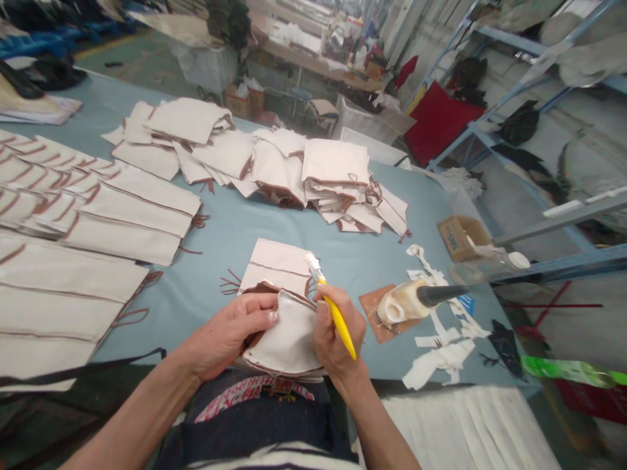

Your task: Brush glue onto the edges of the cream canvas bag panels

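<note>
My left hand [240,329] is closed on the edge of a cream leather-like piece [287,339] with brown edging, pinching it between thumb and fingers near my body. My right hand [339,326] grips a brush [339,318] with a yellow handle. Its tip, coated in white, points away from me, and the hand also rests against the right side of the piece. Just beyond lies a flat cream panel [277,261] with dark seams and loose brown threads at its left. To the right, a stained plastic bottle [402,303] with a dark nozzle lies tilted over a brown square [375,313].
Rows of overlapping cream panels [137,225] cover the left of the blue-green table [220,222]. A heap of cream pieces [277,160] sits at the back. White scraps [441,359], a cardboard box [463,236] and a clear bottle [484,267] are on the right, near shelving [529,143].
</note>
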Demonstrator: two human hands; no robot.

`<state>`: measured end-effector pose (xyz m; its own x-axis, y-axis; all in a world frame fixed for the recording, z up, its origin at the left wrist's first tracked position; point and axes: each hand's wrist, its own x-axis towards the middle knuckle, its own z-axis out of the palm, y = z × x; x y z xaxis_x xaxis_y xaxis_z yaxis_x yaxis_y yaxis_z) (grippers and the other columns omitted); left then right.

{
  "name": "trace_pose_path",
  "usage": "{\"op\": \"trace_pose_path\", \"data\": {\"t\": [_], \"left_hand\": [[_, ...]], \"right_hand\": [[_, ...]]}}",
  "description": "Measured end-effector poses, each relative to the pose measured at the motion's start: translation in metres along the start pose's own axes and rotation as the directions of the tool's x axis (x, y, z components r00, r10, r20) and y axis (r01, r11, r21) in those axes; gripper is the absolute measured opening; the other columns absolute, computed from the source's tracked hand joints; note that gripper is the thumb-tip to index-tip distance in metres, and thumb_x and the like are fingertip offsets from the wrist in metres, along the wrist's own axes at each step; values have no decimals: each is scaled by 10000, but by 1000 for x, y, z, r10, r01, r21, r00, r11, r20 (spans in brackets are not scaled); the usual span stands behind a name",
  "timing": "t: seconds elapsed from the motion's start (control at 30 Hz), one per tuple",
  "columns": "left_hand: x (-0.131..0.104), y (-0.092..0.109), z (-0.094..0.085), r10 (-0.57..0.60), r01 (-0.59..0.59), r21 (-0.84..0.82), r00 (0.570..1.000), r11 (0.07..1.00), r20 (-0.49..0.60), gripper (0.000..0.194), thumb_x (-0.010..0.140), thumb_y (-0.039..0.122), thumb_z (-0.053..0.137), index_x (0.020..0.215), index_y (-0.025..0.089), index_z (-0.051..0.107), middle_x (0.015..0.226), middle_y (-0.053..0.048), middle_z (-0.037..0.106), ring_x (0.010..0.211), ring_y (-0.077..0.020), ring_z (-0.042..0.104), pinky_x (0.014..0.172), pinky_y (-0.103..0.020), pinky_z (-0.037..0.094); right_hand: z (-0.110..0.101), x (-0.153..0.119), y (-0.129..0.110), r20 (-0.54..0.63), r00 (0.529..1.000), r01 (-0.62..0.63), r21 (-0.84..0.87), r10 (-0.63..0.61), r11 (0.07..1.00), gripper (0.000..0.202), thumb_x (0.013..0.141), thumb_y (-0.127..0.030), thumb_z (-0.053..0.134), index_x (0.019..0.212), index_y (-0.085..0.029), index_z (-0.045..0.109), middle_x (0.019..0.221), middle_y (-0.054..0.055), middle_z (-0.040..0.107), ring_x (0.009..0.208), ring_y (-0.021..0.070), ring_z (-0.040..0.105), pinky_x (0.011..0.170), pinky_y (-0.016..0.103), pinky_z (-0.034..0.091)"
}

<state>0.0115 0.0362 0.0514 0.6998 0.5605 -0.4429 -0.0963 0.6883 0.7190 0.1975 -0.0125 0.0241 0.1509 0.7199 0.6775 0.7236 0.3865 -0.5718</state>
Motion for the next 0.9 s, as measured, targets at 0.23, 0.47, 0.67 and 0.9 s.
{"op": "trace_pose_path", "data": {"t": [0.23, 0.47, 0.67, 0.9], "left_hand": [[-3, 4, -13, 97, -118, 280, 991, 953, 89, 393, 915, 501, 684, 1072, 152, 774, 883, -47, 721, 833, -194, 625, 718, -238, 478], [-10, -9, -17, 193, -237, 670, 971, 704, 140, 256, 991, 303, 515, 833, 174, 670, 840, 5, 670, 776, -161, 581, 689, -222, 417], [-12, -23, -16, 315, -298, 803, 938, 516, 146, 254, 988, 196, 448, 800, 185, 619, 749, 13, 634, 702, -151, 578, 691, -242, 394], [-12, -22, -19, 402, -300, 856, 908, 420, 121, 274, 968, 174, 464, 703, 203, 527, 720, 9, 579, 701, -156, 558, 666, -252, 373]], "right_hand": [[4, 10, 12, -55, 991, -128, -80, 124, 989, 216, 1063, -258, 462, 1060, -182, 664, 876, 62, 760, 756, 181, 734, 702, 275, 568], [2, 18, 31, -65, 963, -267, -72, 263, 961, 261, 1063, -325, 464, 1054, -169, 672, 772, 29, 704, 652, 162, 671, 635, 272, 520], [-10, 11, 10, -158, 955, -241, 88, 252, 967, 239, 1055, -340, 472, 1030, -199, 663, 701, -8, 665, 633, 157, 654, 635, 290, 532], [-33, -18, -39, 60, 918, -390, 316, 392, 865, 247, 1048, -293, 491, 894, -211, 665, 527, -66, 524, 396, 100, 477, 417, 213, 400]]}}
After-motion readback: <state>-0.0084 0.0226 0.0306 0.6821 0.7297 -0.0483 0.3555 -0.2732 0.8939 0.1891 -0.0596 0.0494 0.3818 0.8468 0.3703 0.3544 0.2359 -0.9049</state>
